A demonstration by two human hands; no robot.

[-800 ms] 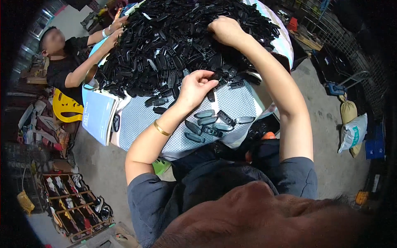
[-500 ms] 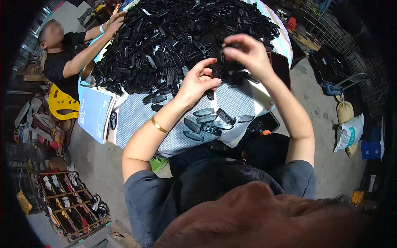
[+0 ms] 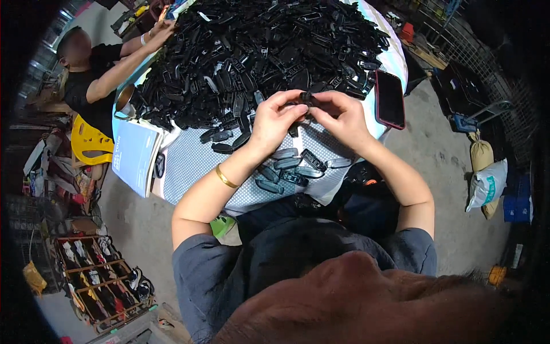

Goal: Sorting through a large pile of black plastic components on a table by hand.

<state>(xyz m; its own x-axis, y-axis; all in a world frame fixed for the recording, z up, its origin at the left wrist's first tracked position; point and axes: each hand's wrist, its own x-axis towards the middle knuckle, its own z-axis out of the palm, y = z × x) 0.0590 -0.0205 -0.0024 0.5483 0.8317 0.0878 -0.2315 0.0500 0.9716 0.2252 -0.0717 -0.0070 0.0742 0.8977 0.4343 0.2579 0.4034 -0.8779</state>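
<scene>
My left hand (image 3: 276, 119) and my right hand (image 3: 342, 117) meet at the near edge of a big heap of black plastic parts (image 3: 240, 57). Between their fingertips they pinch one small black plastic part (image 3: 307, 98); the fingers cover much of it, so its exact shape is hidden. Below the hands, on the patterned tablecloth (image 3: 197, 163), lies a small group of dark, elongated plastic casings (image 3: 289, 163), some showing an open frame inside. A gold bangle (image 3: 225, 176) circles my left wrist.
A dark-screened phone (image 3: 389, 98) with a red edge lies right of the heap. A blue-covered book (image 3: 136, 157) and a metal cup (image 3: 125, 103) are at the table's left. Another person (image 3: 94, 74) reaches into the heap's far left side, beside a yellow stool (image 3: 89, 143).
My right hand has come down and left from over the heap to meet my left hand. Both now pinch the small black part together. The phone is now uncovered.
</scene>
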